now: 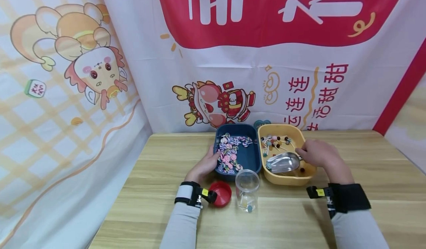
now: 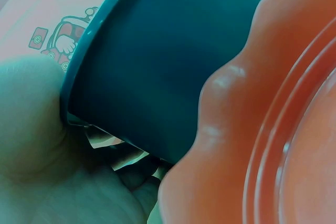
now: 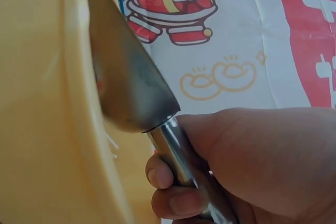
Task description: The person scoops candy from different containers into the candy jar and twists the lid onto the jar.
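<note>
My left hand point(image 1: 207, 164) grips the left wall of a dark blue bin point(image 1: 252, 159), thumb at the rim and fingers partly hidden beneath, as the left wrist view shows. Swirl-patterned small lollipops point(image 1: 229, 156) lie in that bin. My right hand point(image 1: 318, 153) holds a metal scoop point(image 1: 285, 162) by its handle point(image 3: 178, 153). The scoop's bowl is inside the yellow bin point(image 1: 288, 181), tilted down to the left, with a bluish ball at its tip. Small ball-headed lollipops point(image 1: 275, 142) lie toward the back of the yellow bin.
A clear jar point(image 1: 247, 190) stands in front of the bins, with a few ball lollipops at its bottom. Left of it lies a red scalloped lid point(image 1: 222, 194), close to my left wrist. Printed cloth point(image 1: 139, 57) hangs behind the wooden table point(image 1: 266, 227).
</note>
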Demonstrator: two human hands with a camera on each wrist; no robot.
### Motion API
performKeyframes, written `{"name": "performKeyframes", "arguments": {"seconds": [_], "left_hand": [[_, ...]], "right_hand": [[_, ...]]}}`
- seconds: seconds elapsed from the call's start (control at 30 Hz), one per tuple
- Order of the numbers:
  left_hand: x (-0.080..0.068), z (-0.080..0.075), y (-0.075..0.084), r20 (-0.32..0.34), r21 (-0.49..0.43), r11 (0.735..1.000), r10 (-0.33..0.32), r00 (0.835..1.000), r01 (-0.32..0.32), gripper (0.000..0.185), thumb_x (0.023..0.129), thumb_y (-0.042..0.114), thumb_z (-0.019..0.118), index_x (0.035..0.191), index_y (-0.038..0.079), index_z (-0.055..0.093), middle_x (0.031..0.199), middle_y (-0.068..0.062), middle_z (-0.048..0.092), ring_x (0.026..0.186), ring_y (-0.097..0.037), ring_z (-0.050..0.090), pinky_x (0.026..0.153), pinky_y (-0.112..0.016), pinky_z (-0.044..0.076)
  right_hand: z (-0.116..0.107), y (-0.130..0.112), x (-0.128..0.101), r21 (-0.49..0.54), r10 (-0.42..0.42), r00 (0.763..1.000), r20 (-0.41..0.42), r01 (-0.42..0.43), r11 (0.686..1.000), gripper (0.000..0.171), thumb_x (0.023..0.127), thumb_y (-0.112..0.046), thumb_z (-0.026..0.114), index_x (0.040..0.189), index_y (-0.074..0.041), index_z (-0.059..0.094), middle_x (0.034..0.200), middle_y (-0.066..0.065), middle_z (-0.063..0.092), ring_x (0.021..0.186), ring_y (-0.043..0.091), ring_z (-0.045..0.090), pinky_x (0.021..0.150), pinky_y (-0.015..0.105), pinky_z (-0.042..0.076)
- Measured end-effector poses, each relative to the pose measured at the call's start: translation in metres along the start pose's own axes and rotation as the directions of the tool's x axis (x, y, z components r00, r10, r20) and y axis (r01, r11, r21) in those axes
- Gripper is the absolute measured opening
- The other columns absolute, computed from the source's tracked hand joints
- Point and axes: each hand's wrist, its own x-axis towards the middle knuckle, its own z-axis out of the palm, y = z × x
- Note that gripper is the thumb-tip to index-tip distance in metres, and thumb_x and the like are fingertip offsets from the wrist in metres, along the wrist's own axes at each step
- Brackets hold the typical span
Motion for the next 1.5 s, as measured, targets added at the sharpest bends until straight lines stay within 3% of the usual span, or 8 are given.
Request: {"name": "performKeyframes", "arguments": {"seconds": [0.37,0.47,0.63,0.8,0.97,1.1,1.3,1.5], "left_hand": [[-0.001,0.001,-0.001,0.001,0.002,1.0,-0.012,1.0,0.012,0.061,0.112,0.033,0.033,0.166,0.019,0.008,0.171,-0.012,0.015,0.156,-0.036,0.009,0.122,-0.065,0.008],[0.0,0.0,-0.001,0.004,0.001,1.0,-0.013,1.0,0.013,0.061,0.112,0.034,0.033,0.166,0.019,0.008,0.171,-0.012,0.015,0.156,-0.036,0.01,0.122,-0.064,0.008],[0.0,-0.001,0.0,0.001,0.008,1.0,-0.008,1.0,0.008,0.062,0.112,0.037,0.033,0.166,0.021,0.007,0.171,-0.01,0.014,0.157,-0.034,0.009,0.123,-0.064,0.008],[0.0,-0.002,0.001,-0.002,0.017,1.0,-0.016,1.0,0.016,0.063,0.112,0.039,0.034,0.166,0.022,0.007,0.171,-0.008,0.014,0.157,-0.033,0.01,0.123,-0.064,0.008],[0.0,-0.001,0.002,0.004,0.018,0.999,-0.027,1.0,0.027,0.063,0.112,0.04,0.034,0.166,0.022,0.008,0.171,-0.009,0.015,0.156,-0.033,0.012,0.123,-0.063,0.008],[0.0,-0.002,0.001,0.008,0.015,0.999,-0.029,1.0,0.029,0.063,0.112,0.04,0.034,0.166,0.022,0.007,0.171,-0.009,0.016,0.156,-0.033,0.012,0.123,-0.064,0.008],[0.001,-0.002,0.001,0.01,0.012,1.0,-0.018,1.0,0.018,0.061,0.112,0.034,0.032,0.166,0.019,0.007,0.171,-0.011,0.014,0.156,-0.034,0.01,0.123,-0.063,0.008],[0.002,-0.001,0.003,0.006,0.02,0.999,-0.034,0.999,0.034,0.062,0.112,0.036,0.033,0.166,0.022,0.006,0.171,-0.009,0.014,0.157,-0.032,0.009,0.123,-0.062,0.008]], "right_hand": [[-0.007,0.011,-0.004,0.127,-0.076,0.997,0.006,0.075,0.989,0.049,0.107,-0.041,0.048,0.074,-0.01,0.065,0.064,0.001,0.05,0.058,0.018,0.046,0.055,0.031,0.034],[-0.015,0.006,-0.012,0.137,-0.091,0.996,-0.021,0.093,0.986,0.053,0.108,-0.044,0.045,0.07,-0.011,0.061,0.061,0.0,0.047,0.056,0.017,0.043,0.053,0.031,0.033],[-0.03,-0.013,-0.024,0.152,-0.151,0.98,-0.132,0.17,0.974,0.059,0.109,-0.05,0.042,0.065,-0.013,0.057,0.059,-0.001,0.047,0.053,0.018,0.043,0.049,0.029,0.033],[-0.042,-0.033,-0.039,0.114,-0.203,0.953,-0.225,0.233,0.966,0.06,0.108,-0.051,0.041,0.063,-0.014,0.056,0.06,-0.001,0.048,0.054,0.019,0.043,0.051,0.03,0.032],[-0.048,-0.044,-0.054,0.073,-0.212,0.949,-0.231,0.235,0.969,0.057,0.107,-0.049,0.047,0.061,-0.016,0.051,0.056,-0.003,0.042,0.052,0.017,0.041,0.05,0.029,0.03],[-0.051,-0.055,-0.065,-0.002,-0.223,0.945,-0.241,0.229,0.973,0.054,0.104,-0.047,0.055,0.059,-0.018,0.055,0.054,-0.004,0.04,0.052,0.016,0.04,0.05,0.028,0.029],[-0.051,-0.073,-0.077,-0.118,-0.266,0.914,-0.305,0.241,0.963,0.042,0.1,-0.042,0.065,0.063,-0.022,0.063,0.055,-0.005,0.042,0.054,0.015,0.042,0.053,0.03,0.03],[-0.051,-0.081,-0.082,-0.173,-0.266,0.895,-0.359,0.216,0.961,0.041,0.098,-0.04,0.067,0.061,-0.023,0.062,0.054,-0.005,0.042,0.055,0.015,0.042,0.051,0.031,0.028]]}}
